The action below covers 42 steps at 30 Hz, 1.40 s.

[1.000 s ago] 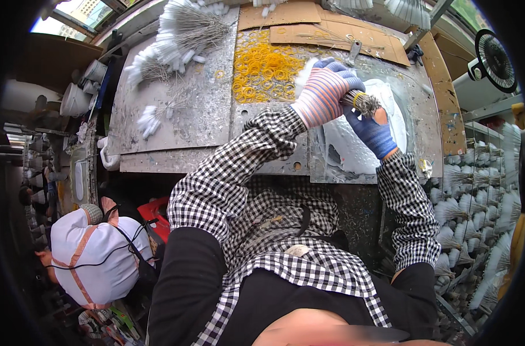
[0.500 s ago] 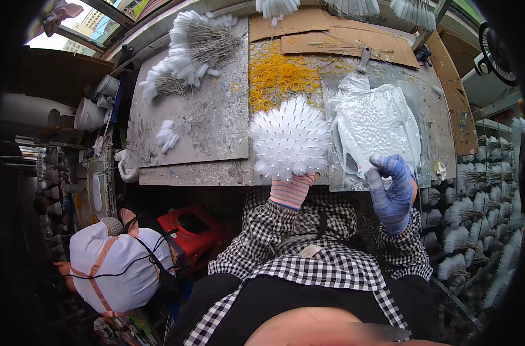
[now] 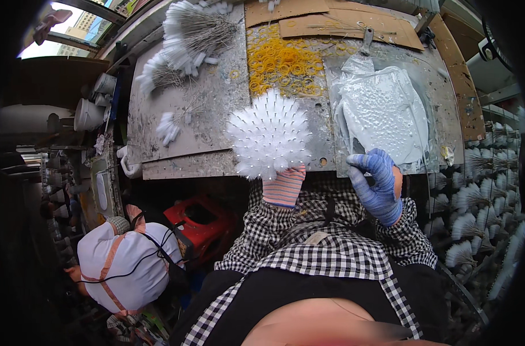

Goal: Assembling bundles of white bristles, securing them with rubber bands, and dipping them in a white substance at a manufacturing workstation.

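My left hand (image 3: pixel 283 187), in a pink-and-blue striped glove, is closed around a bunch of white tube brushes (image 3: pixel 269 135) at the table's front edge. Their bristle heads fan out into a dome dotted with small metal tips; the stems are hidden. My right hand (image 3: pixel 378 185) wears a blue glove. Its thumb and forefinger come together in a pinch, and whatever lies between them is too small to make out. Just beyond it, a thick silvery-white paste (image 3: pixel 383 112) is spread over a sheet, with a scraper (image 3: pixel 363 49) at its far end.
Yellow rubber bands (image 3: pixel 282 63) lie scattered mid-table. Wire-stemmed brushes (image 3: pixel 187 34) are piled at the far left, near cardboard (image 3: pixel 355 26). Racks of brushes (image 3: pixel 470 196) stand at the right. Another person (image 3: pixel 130 265) is at the lower left, beside a red stool (image 3: pixel 202 222).
The left hand and its brush bunch have shifted left across the table front. My right hand has moved slightly left, nearer the front edge, still pinched. The whole view has shifted a little.
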Motion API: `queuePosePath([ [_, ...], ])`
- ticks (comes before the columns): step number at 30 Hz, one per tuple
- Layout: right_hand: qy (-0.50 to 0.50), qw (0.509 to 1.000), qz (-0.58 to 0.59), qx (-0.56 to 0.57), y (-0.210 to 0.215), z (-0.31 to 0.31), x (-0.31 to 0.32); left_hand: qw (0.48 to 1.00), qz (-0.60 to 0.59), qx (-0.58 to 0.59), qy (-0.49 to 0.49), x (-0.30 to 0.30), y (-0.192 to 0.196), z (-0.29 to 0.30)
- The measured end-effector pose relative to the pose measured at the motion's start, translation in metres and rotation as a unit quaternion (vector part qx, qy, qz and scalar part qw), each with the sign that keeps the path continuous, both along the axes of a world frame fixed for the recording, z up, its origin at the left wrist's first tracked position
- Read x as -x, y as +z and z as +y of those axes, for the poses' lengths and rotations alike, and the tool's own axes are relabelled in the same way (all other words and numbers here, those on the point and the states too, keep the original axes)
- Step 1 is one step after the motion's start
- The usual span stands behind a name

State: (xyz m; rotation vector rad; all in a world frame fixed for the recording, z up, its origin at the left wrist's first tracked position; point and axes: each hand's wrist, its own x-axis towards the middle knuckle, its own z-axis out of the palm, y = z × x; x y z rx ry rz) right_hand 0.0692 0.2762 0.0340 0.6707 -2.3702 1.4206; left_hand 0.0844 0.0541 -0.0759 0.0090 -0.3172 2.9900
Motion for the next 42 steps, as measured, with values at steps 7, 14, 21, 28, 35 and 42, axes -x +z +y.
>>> queuePosePath([
  [7,0.052,0.998,-0.034,0.010,-0.003,-0.015,-0.009,0.970,-0.091,0.102,0.200,-0.008,-0.004,-0.060],
  [14,0.121,0.992,-0.035,0.028,-0.021,-0.036,-0.013,0.910,-0.172,0.222,0.305,-0.039,-0.028,-0.135],
  [21,0.143,0.988,-0.054,0.013,-0.031,-0.043,-0.014,0.896,-0.197,0.222,0.331,-0.051,0.006,-0.139],
  [28,0.153,0.987,-0.055,0.011,-0.033,-0.045,-0.012,0.964,0.063,-0.181,0.184,-0.053,0.020,-0.149],
  [35,0.171,0.984,-0.048,-0.013,-0.026,-0.042,-0.014,0.894,-0.132,0.309,0.295,-0.052,0.020,-0.180],
  [42,0.160,0.982,-0.101,0.016,0.002,-0.033,0.010,0.860,-0.133,0.445,0.210,0.006,0.069,-0.174],
])
